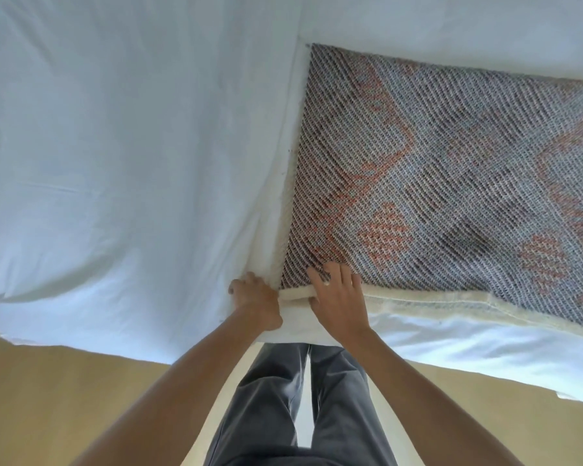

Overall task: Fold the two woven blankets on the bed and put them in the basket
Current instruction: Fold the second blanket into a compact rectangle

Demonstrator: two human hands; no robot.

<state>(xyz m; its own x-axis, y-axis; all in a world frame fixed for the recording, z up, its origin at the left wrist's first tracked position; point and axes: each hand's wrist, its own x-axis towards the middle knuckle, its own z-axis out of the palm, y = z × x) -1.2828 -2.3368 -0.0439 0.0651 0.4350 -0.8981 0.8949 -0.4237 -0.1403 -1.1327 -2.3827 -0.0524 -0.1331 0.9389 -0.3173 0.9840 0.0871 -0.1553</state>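
A woven blanket [451, 169] in grey-blue with orange-pink diamond patterns and a cream hem lies spread flat on the right half of the white bed [122, 156]. Its near left corner is at the bed's front edge. My left hand [254, 299] is closed around that corner's cream hem. My right hand [337, 297] lies just to the right, fingers spread over the blanket's top with the thumb under the hem. A second blanket and the basket are out of view.
The white sheet hangs over the bed's front edge [468, 341]. Tan floor [64, 398] runs along the bottom of the view. My legs in grey trousers [297, 408] stand against the bed edge.
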